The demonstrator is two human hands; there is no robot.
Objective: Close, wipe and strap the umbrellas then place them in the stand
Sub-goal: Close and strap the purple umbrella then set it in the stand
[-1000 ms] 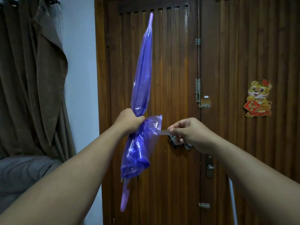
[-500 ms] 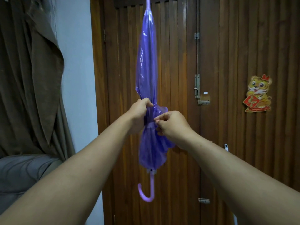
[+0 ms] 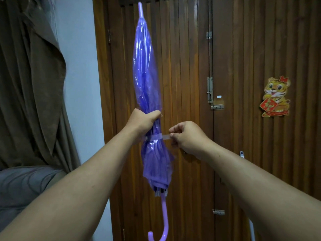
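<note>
Two bare hands work at mid-frame on one closed umbrella of translucent purple plastic (image 3: 146,80), which stands nearly upright in the air, its pale tip at the top centre of the frame and its lilac hooked handle (image 3: 163,226) at the bottom centre. The left hand (image 3: 143,121) is wrapped round the gathered canopy just above its waist, fingers curled tight about the folds. Just right of it, the right hand (image 3: 186,136) pinches the free end of a thin, pale translucent strap (image 3: 161,137) between thumb and fingertips; the strap runs level round the canopy's waist, under the left hand, and is drawn out to the right. Below the strap the canopy bulges loosely, down to its white rib tips.

Behind the umbrella stands a dark brown slatted wooden door (image 3: 182,84) with metal bolts. A cartoon tiger sticker (image 3: 276,97) sits on the panel at right. At left, brown curtains (image 3: 29,80) hang beside a pale wall above a grey cushion (image 3: 22,186).
</note>
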